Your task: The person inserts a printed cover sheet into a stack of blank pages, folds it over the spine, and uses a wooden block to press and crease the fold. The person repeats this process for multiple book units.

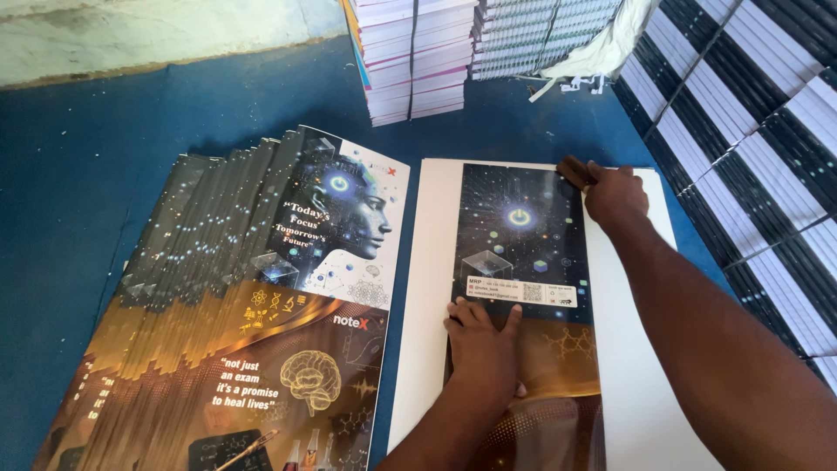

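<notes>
Left hand (482,342) flat, fingers spread, pinning glossy dark printed cover (523,262); right hand (615,194) closed around brown wooden block (575,172). Risk: cover slips, creases crooked.

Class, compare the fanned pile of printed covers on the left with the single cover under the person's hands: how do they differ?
The fanned pile holds many overlapping covers; the single cover lies alone on a white sheet. The pile rests straight on the blue floor, untouched; the single cover is pressed by the left hand, while the right hand holds a brown tool at its top edge. The pile's top cover shows a face; the single cover does not. Both share dark blue-and-gold artwork.
</notes>
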